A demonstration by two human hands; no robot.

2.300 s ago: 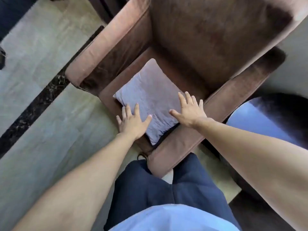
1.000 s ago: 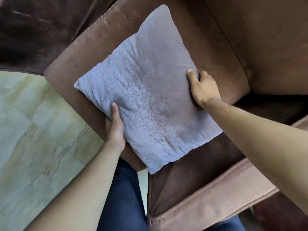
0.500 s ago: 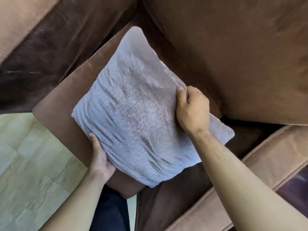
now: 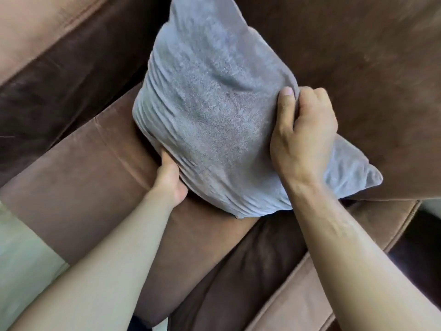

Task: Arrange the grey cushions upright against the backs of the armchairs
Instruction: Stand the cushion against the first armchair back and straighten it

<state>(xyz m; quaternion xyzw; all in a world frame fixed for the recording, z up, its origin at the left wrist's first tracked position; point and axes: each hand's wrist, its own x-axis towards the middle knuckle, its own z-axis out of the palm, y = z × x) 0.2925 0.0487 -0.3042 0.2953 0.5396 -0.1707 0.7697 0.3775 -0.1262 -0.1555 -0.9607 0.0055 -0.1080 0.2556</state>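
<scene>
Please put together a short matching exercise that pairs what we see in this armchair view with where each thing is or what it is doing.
Things:
1. soft grey square cushion
2. left hand
3. right hand
4. brown suede armchair seat

Places or states:
A. pinches the cushion's right edge, thumb on the front
B. lies below the raised cushion
C. tilted up toward the chair's backrest
D. tucked under the cushion's lower left edge

Pairs: 1-C, 2-D, 3-A, 4-B
</scene>
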